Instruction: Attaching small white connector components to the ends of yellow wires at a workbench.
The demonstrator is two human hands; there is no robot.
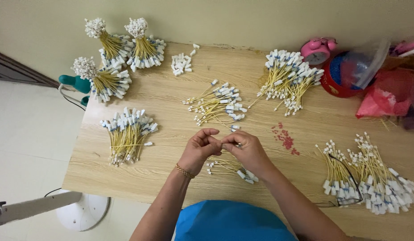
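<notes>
Left hand and right hand meet at mid-table, near its front edge, fingertips pinching one small cable between them. Bare wood lies on both sides. Thin yellow cable, white ends; a loose bunch lies beneath.

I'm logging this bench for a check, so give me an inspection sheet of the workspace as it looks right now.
Surface: wooden table, red bits scattered.
Job's things: yellow cables with white ends in piles; loose pile ahead, few under hands.
Clutter: pink clock, red tub, red bag, white caps.
Fingers: left hand and right hand pinch one small piece together.
Cables: three tied bundles far left.
Surroundings: wall, pale floor, white stand base.
</notes>
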